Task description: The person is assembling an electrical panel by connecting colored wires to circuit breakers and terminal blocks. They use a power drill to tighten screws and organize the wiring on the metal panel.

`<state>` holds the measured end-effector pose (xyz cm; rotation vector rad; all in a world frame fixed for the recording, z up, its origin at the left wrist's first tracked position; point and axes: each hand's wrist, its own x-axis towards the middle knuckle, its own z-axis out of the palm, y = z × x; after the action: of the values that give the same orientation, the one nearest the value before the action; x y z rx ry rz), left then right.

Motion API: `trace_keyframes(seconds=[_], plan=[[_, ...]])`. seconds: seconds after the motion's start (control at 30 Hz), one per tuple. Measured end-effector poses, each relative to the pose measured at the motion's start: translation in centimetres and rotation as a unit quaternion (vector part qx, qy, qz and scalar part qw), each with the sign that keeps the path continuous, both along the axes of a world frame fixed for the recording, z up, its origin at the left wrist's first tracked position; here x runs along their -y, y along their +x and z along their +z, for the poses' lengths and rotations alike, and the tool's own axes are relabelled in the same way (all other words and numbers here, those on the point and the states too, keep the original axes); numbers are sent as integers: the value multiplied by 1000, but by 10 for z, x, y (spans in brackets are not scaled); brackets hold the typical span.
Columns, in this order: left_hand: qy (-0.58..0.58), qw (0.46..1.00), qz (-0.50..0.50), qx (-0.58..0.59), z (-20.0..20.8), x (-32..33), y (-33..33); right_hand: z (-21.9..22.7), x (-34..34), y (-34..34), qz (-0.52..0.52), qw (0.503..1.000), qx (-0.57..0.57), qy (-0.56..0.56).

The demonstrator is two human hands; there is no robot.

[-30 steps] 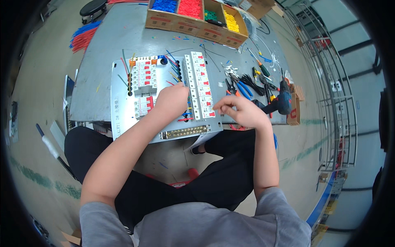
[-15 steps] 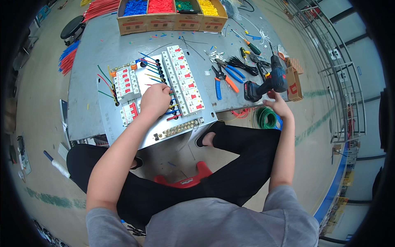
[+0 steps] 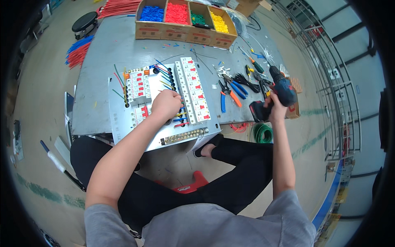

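Note:
My left hand (image 3: 166, 105) is closed in a pinch over the row of short coloured wires (image 3: 169, 78) on a white metal panel (image 3: 121, 117); its fingertips hide what they hold. Right of that row stands a long strip of white circuit breakers (image 3: 198, 91) with red switches. A shorter breaker block (image 3: 139, 87) sits on the panel's left, and a brass terminal bar (image 3: 184, 136) runs along its near edge. At the table's right edge, my right hand (image 3: 277, 108) is wrapped round the handle of a dark blue cordless drill (image 3: 284, 91).
Orange-and-blue wire strippers (image 3: 229, 95), blue-handled pliers (image 3: 238, 88), a green screwdriver (image 3: 258, 66) and black cable ties (image 3: 247, 83) lie beside the panel. Behind are boxes (image 3: 175, 33) of coloured caps. A green wire coil (image 3: 262, 133) hangs below the table's right edge.
My right hand has gone from open beside the drill to closed round its handle. My left hand stays at the wire row. The whole view has shifted slightly.

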<state>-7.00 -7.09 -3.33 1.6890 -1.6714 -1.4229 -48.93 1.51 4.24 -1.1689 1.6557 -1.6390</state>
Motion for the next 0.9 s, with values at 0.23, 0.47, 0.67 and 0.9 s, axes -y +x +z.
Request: trace_keyframes(seconds=[0.23, 0.47, 0.67, 0.9], plan=[[-13, 999, -16, 32, -2, 3, 0, 160, 2, 130, 207, 929, -136, 276], [-24, 1000, -7, 18, -12, 6, -1, 170, 49, 192, 323, 838, -224, 379], [-31, 1000, 6, -2, -10, 2, -1, 159, 58, 196, 339, 813, -255, 400], [-34, 999, -1, 9, -3, 1, 1, 166, 63, 204, 340, 792, -297, 411]])
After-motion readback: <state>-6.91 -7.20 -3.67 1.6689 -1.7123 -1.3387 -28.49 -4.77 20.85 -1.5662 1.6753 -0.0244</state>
